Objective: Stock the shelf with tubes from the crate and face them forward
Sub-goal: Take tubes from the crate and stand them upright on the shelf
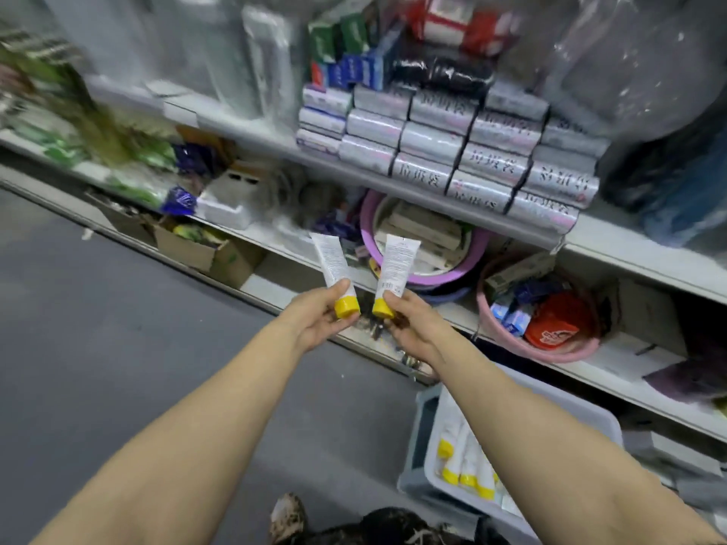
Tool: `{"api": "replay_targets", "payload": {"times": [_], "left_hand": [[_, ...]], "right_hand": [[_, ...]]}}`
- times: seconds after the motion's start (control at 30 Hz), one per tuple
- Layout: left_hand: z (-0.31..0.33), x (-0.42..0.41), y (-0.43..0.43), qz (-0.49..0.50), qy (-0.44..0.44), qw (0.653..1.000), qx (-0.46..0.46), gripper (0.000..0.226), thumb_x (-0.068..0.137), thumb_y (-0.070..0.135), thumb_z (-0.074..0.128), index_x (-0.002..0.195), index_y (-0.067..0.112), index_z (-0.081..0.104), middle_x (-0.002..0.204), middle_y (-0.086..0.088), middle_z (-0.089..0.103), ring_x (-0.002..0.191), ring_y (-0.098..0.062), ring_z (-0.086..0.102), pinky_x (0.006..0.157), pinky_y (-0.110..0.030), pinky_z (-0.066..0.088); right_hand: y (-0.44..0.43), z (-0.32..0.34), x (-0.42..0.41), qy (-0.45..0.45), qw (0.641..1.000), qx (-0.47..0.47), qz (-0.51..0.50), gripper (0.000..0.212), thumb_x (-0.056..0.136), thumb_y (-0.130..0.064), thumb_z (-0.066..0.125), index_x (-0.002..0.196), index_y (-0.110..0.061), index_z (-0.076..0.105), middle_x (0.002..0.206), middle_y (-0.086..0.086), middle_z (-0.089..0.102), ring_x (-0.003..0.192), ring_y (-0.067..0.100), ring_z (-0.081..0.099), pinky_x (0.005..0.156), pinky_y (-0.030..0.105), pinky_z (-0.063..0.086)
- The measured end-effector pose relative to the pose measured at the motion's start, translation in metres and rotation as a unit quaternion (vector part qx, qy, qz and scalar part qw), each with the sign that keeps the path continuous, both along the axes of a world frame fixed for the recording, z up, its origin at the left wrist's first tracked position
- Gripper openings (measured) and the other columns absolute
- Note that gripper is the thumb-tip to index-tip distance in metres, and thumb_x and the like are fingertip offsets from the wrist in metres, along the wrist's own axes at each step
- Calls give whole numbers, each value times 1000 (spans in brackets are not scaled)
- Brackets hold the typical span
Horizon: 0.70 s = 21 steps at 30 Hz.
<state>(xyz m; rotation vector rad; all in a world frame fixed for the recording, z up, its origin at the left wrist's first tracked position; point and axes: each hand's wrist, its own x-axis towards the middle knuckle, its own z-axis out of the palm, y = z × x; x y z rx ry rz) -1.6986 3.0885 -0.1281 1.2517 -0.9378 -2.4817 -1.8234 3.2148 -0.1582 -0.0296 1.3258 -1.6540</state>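
Both hands are loaded, one tube each.

- Left hand point(322, 320): fingers curled under, thumb pressed on top, pinching the left tube point(332, 261) at its cap end. Yellow cap point(347, 307) sits in the palm and the flat crimped end points up and away. It's up and left of the crate point(582, 407), well apart from it.
- Right hand point(409, 322): same grip on the right tube point(395, 265), thumb on the lower body and fingers closed round below. Its yellow cap point(382, 308) is at the fingers. It's above the crate's far-left corner, also well clear.
- The two tubes are side by side and don't touch. Caps are near each other and the bodies splay slightly apart toward the top. The sides facing the camera carry fine print, and the right one has a barcode.
- The crate is a grey bin on the floor point(118, 308). The right forearm crosses over it. More tubes point(468, 462) lie inside, white with yellow caps, bunched toward its near-left side.
- The shelf unit point(354, 171) runs beyond the crate.
- Purple basin point(452, 275) sits on the shelf level beyond the crate, just behind the held tubes.
- Pink basin point(550, 354) is directly beyond the crate's far edge.
- Silver rolls point(472, 151) are stacked one level higher.
- Cardboard box point(204, 249) is far left of the crate, at floor level.

The left part of the shelving is motion-blurred, so I can't read the stock there.
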Motion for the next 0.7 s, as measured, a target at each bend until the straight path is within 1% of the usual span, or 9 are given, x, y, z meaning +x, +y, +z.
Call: {"api": "replay_targets", "payload": {"times": [0.07, 0.13, 0.2, 0.27, 0.37, 0.47, 0.57, 0.6, 0.7], "left_hand": [[23, 21, -42, 14, 17, 1000, -23, 16, 87, 10, 69, 99, 3, 62, 90, -16, 68, 84, -25, 63, 65, -37, 61], [47, 42, -82, 27, 35, 998, -47, 15, 88, 10, 68, 100, 5, 61, 96, -16, 65, 86, -24, 61, 67, -38, 61], [72, 61, -116, 43, 58, 995, -67, 11, 90, 11, 66, 99, 8, 60, 93, -13, 65, 83, -22, 61, 68, -36, 60], [97, 77, -145, 62, 86, 991, -80, 9, 92, 12, 64, 100, 10, 61, 89, -10, 67, 81, -21, 62, 67, -33, 59], [130, 94, -184, 88, 128, 983, -98, 13, 92, 12, 63, 104, 10, 61, 94, -12, 67, 86, -23, 63, 66, -32, 60], [155, 107, -224, 112, 170, 972, -121, 15, 92, 7, 61, 107, 7, 60, 96, -14, 65, 87, -22, 62, 63, -30, 61], [174, 118, -264, 135, 186, 960, -159, 13, 92, 3, 60, 103, 9, 59, 95, -13, 63, 85, -21, 61, 61, -28, 60], [181, 121, -277, 141, 188, 957, -173, 13, 91, 2, 60, 101, 10, 59, 94, -12, 63, 84, -21, 61, 61, -29, 60], [201, 126, -324, 161, 194, 945, -210, 14, 91, 2, 60, 98, 14, 58, 93, -9, 63, 85, -20, 60, 64, -29, 59]], "right_hand": [[-44, 23, 19, 18, 999, -28, 18, 22, 94, -8, 59, 112, -20, 63, 92, -5, 73, 77, 9, 64, 65, 20, 46], [-84, 46, 37, 29, 998, -54, 29, 20, 94, -8, 59, 109, -20, 64, 91, -5, 74, 76, 8, 65, 67, 20, 46], [-121, 71, 56, 45, 995, -74, 42, 18, 93, -8, 60, 107, -18, 63, 85, -4, 73, 66, 6, 65, 60, 18, 45], [-154, 95, 71, 64, 993, -88, 49, 24, 92, -7, 62, 115, -13, 59, 84, 0, 68, 59, 6, 63, 56, 17, 45], [-199, 131, 86, 78, 988, -121, 55, 36, 84, -9, 67, 119, -11, 58, 86, 2, 70, 65, 11, 66, 65, 24, 48], [-242, 165, 95, 83, 982, -154, 72, 24, 89, -4, 62, 111, -12, 61, 82, 1, 73, 67, 11, 69, 61, 22, 53], [-286, 195, 103, 100, 977, -168, 83, 38, 83, -3, 66, 119, -12, 59, 91, 5, 71, 75, 15, 67, 66, 25, 53], [-302, 204, 106, 108, 975, -173, 85, 42, 81, -2, 67, 121, -12, 58, 92, 7, 71, 75, 17, 67, 66, 26, 53], [-353, 231, 112, 126, 968, -198, 91, 38, 86, 0, 64, 121, -13, 57, 86, 4, 70, 65, 13, 66, 55, 23, 52]]}}
